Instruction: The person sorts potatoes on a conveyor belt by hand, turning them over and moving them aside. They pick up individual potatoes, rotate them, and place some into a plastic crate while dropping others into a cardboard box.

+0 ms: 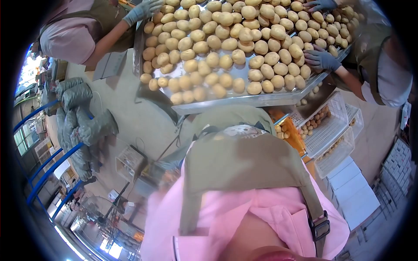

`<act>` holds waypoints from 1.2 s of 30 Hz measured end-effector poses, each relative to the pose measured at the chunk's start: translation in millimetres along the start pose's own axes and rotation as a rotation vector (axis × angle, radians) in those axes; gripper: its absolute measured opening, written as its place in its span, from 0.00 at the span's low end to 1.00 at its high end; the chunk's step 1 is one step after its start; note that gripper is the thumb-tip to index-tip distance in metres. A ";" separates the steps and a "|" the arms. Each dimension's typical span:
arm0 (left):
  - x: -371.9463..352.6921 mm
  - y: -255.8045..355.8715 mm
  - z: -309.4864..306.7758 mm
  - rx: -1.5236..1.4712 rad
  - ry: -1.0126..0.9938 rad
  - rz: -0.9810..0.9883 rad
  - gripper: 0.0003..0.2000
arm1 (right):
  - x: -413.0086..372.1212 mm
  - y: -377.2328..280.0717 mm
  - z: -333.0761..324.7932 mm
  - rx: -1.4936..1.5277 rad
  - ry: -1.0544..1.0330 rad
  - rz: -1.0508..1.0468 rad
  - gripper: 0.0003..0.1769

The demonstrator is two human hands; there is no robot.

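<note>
Neither of my hands can be made out. My pink sleeve on the left is smeared by motion, and what lies beyond it is too blurred to read. Ahead of my olive apron stands a metal sorting table with a raised rim. Many potatoes cover it, packed closely at the back and right. Toward the front left they lie looser, and several potatoes near the rim are blurred.
A co-worker's gloved hand is at the table's left edge. On the right, another person's gloved hand touches potatoes. White crates holding potatoes stand below right, near white boxes. Filled green sacks lie left, by blue rails.
</note>
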State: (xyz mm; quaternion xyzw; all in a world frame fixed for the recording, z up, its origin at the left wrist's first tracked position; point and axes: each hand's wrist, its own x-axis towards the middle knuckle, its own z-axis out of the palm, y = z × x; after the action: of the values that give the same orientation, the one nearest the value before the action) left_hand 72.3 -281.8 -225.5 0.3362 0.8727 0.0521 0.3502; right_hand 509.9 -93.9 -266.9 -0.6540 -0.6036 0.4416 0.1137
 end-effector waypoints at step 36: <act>129.2 152.1 -29.6 -0.002 0.415 0.462 0.15 | 23.7 -131.0 -94.0 -0.353 -1.266 -0.281 0.15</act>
State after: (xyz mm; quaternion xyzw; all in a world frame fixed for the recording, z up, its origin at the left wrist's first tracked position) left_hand 68.5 -80.1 -228.1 0.5074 0.8261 0.1986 0.1439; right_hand 484.1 -4.5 -133.1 -0.1929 -0.6963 0.6157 -0.3145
